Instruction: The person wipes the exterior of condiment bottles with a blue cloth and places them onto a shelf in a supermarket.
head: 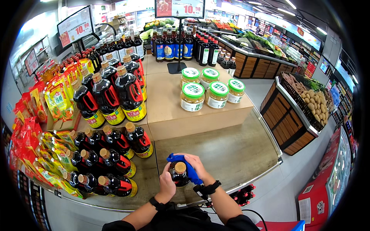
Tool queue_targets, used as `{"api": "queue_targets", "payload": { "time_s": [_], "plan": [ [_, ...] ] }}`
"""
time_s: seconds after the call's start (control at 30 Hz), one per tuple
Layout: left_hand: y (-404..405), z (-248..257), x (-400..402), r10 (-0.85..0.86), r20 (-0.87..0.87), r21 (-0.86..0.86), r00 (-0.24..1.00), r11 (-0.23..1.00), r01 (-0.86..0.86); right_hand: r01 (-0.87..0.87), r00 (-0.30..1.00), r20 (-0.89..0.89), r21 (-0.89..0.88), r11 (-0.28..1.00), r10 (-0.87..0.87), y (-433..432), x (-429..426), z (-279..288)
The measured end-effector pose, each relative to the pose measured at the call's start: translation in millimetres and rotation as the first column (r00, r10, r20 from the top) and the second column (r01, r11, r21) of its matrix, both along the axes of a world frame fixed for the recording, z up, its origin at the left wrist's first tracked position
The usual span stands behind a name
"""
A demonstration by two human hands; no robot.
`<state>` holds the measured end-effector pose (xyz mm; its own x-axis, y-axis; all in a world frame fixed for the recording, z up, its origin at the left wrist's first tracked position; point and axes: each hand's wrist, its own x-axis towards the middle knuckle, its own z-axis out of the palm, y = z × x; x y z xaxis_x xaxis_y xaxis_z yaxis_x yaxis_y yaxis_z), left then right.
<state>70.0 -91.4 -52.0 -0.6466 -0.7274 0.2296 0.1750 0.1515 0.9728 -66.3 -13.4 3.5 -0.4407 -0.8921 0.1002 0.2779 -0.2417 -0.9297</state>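
Observation:
Between my hands, at the front edge of a wood-grain display table point(214, 153), is a dark bottle point(179, 173) with a tan cap. My left hand point(167, 182) grips its left side. On the other side, my right hand point(198, 166) presses a blue cloth point(189, 170) against the bottle. The cloth wraps round its far and right sides; the bottle's lower part is hidden from above. To the left stand rows of similar large soy sauce bottles point(114, 160) with red handles and yellow labels.
Green-lidded jars point(193, 96) stand on a raised tan platform point(173, 127) beyond my hands. Yellow seasoning bags point(59, 101) and red packets point(29, 135) crowd the left. A sign stand point(177, 68) rises at the back. A potato crate point(315, 105) and red freezer point(315, 176) stand at right.

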Motion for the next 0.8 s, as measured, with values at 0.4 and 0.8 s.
{"api": "queue_targets", "payload": {
  "time_s": [0.4, 0.8],
  "plan": [
    [-6.4, -0.6, 11.8, -0.193, -0.075, 0.025, 0.978, 0.98, 0.195, -0.241, 0.968, 0.096, 0.085, 0.967, 0.233, -13.7, -19.2, -1.8],
    [-8.5, 24.2, 10.1, -0.372, -0.145, -0.026, 0.917, 0.928, 0.372, 0.337, 0.936, 0.115, -0.018, 0.941, -0.333, -1.7, 11.5, -30.5]
  ]
}}
